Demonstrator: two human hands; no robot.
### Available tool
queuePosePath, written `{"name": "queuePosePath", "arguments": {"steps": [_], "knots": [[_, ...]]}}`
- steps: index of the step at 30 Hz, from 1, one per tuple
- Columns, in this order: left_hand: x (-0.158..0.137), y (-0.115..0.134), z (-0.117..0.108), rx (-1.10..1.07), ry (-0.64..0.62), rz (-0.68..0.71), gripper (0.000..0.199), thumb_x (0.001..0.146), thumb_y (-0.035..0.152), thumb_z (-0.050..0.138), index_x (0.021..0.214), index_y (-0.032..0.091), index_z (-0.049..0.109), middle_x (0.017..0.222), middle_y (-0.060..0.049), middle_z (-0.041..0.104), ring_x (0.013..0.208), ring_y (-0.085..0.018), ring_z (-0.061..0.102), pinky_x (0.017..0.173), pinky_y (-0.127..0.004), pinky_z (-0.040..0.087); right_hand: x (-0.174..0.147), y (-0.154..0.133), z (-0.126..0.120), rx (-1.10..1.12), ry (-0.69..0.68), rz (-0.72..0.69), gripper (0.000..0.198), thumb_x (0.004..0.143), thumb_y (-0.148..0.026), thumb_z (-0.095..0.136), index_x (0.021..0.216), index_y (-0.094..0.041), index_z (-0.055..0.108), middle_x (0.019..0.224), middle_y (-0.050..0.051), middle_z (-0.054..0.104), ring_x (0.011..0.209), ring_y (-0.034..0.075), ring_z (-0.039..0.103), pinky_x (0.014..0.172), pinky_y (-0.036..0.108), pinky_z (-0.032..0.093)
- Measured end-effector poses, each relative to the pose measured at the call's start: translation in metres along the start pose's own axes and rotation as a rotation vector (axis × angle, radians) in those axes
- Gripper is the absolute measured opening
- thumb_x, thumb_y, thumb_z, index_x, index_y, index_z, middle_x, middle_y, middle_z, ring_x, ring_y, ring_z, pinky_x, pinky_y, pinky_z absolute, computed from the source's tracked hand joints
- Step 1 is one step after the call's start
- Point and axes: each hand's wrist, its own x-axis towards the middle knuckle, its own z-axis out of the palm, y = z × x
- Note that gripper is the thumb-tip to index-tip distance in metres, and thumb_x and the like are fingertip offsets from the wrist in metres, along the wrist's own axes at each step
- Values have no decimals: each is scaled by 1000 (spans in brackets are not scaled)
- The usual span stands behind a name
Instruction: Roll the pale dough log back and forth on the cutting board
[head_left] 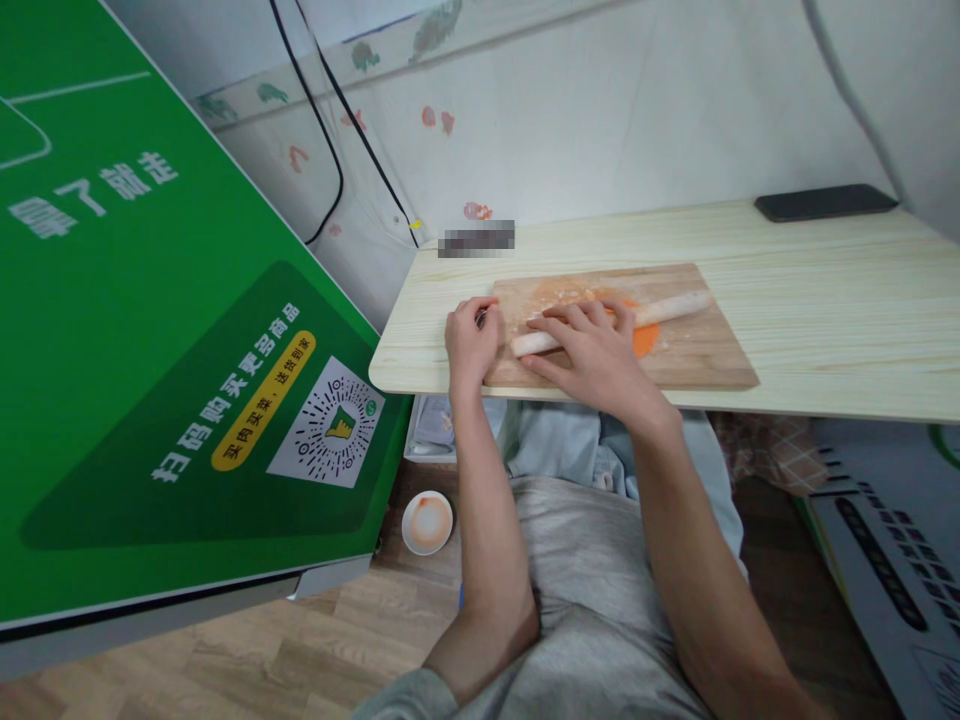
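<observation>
A wooden cutting board (712,365) lies on the pale table. Across it rests a light wooden rolling pin (679,308), its near left end pointing toward my left hand. My right hand (592,345) lies over the rolling pin with its fingers draped across it. Under the pin is a flat sheet of orange dough (646,340), partly hidden by my right hand. White flour is scattered on the board around it. At the board's left edge, my left hand (472,340) is curled, with thumb and fingers against the edge.
A black phone-like slab (825,203) lies at the table's back right. A blurred item (476,239) sits at the back left. A green cabinet (187,350) with a QR code stands close on the left. Below, a white bowl (427,523) and a white box (431,450) are visible.
</observation>
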Motion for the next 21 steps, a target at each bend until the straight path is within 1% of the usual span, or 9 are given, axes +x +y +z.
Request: {"name": "queuePosePath", "arguments": {"steps": [13,17,21], "knots": [[0,1,-1,15,-16,-24,20,103,15,61,107,23,80,115,-7,83,111,-25,77,107,-40,59,0,0,0,10,-6,-2,43,112,-51,64,144,-23,72,149,13,70,141,39,53,125,59,23],[0,1,-1,0,-13,-22,20,103,16,61,106,21,80,116,-9,83,110,-26,77,108,-42,59,-1,2,-1,1,-10,-10,45,112,-52,60,144,-23,71,148,13,70,138,39,54,123,60,25],[0,1,-1,1,-9,-24,20,103,16,61,105,23,80,115,-8,83,110,-25,77,108,-41,60,-3,3,-2,4,-13,-24,45,113,-53,56,144,-23,70,149,13,70,136,38,54,124,60,24]]}}
